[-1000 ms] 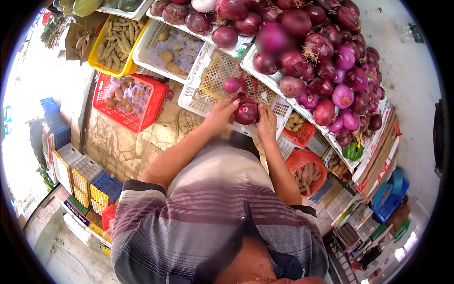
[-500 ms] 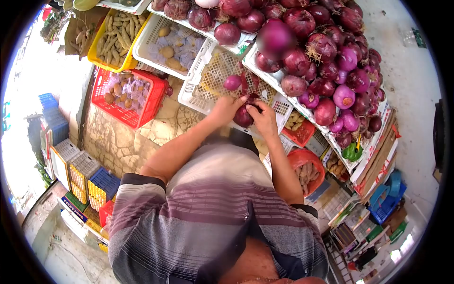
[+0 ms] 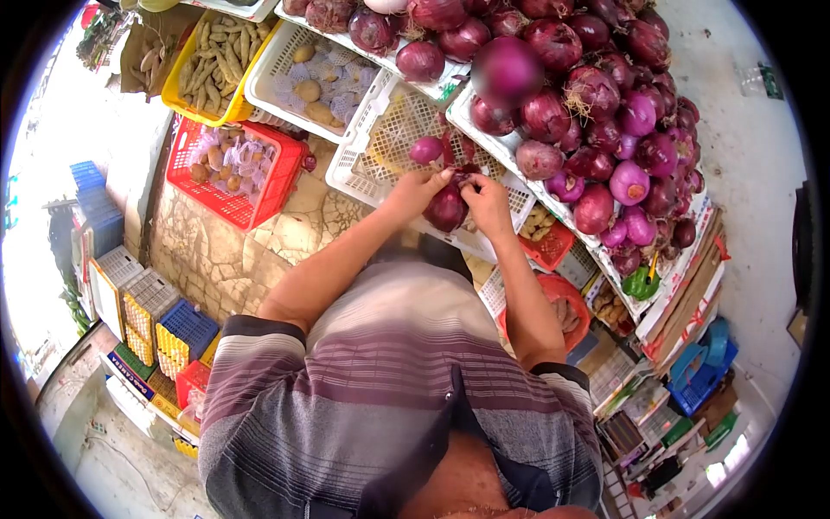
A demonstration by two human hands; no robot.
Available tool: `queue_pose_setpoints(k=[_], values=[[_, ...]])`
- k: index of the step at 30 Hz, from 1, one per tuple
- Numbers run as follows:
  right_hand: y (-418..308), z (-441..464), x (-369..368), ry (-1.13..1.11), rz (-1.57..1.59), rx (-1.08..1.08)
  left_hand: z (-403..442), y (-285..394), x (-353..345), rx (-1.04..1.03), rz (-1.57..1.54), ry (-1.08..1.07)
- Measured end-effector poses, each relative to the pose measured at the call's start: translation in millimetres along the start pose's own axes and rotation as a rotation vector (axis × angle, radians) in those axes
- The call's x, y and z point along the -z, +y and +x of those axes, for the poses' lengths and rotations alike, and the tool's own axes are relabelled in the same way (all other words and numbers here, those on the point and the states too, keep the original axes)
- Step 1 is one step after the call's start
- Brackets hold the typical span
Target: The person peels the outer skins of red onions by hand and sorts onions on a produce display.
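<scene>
A dark red onion [image 3: 445, 213] is held up in front of my body, above the near edge of a white plastic crate [image 3: 344, 180]. My left hand [image 3: 417, 192] pinches the top of the onion with thumb and fingers. From the other side, my right hand [image 3: 488, 204] has its fingers closed at the same top end, where loose dark skin shows. The exact grip of the fingertips is partly hidden. Inside the crate lie a smaller peeled purple onion [image 3: 425, 150] and bits of red skin.
A large heap of red onions [image 3: 596, 130] fills white trays ahead and right. To the left stand a red crate [image 3: 246, 208] of netted produce, a yellow crate [image 3: 226, 117] of knobbly roots and a white crate [image 3: 259, 91] of potatoes. An orange-red tub [image 3: 581, 333] sits by my right forearm.
My right forearm has swung slightly outward and now covers more of the orange-red tub. Both hands stay at the onion's top, with small finger movements.
</scene>
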State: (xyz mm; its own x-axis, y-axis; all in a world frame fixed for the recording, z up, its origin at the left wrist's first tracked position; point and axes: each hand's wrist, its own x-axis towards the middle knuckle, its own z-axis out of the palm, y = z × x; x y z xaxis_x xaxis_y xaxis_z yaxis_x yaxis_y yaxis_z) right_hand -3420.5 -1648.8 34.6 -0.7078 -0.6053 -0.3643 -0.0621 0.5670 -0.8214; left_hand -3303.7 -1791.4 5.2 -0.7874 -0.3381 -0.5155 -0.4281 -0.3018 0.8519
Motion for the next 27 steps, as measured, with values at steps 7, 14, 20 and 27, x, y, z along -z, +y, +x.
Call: queue_pose_setpoints(k=[7,14,20,27], values=[[24.7,8.1,-15.5,0.078,0.003,0.039,2.7,-38.3,-3.2,0.175,-0.275,0.021],[23.2,-13.4,-20.6,-0.082,0.579,-0.295,4.5,-31.7,-2.0,0.108,-0.324,0.123],[25.2,-14.7,-22.5,-0.071,0.766,-0.373,5.8,-34.8,1.8,0.057,-0.384,-0.09],[14.7,-19.1,-20.4,-0.065,0.808,-0.288,-2.9,-14.7,1.9,0.113,-0.622,-0.205]])
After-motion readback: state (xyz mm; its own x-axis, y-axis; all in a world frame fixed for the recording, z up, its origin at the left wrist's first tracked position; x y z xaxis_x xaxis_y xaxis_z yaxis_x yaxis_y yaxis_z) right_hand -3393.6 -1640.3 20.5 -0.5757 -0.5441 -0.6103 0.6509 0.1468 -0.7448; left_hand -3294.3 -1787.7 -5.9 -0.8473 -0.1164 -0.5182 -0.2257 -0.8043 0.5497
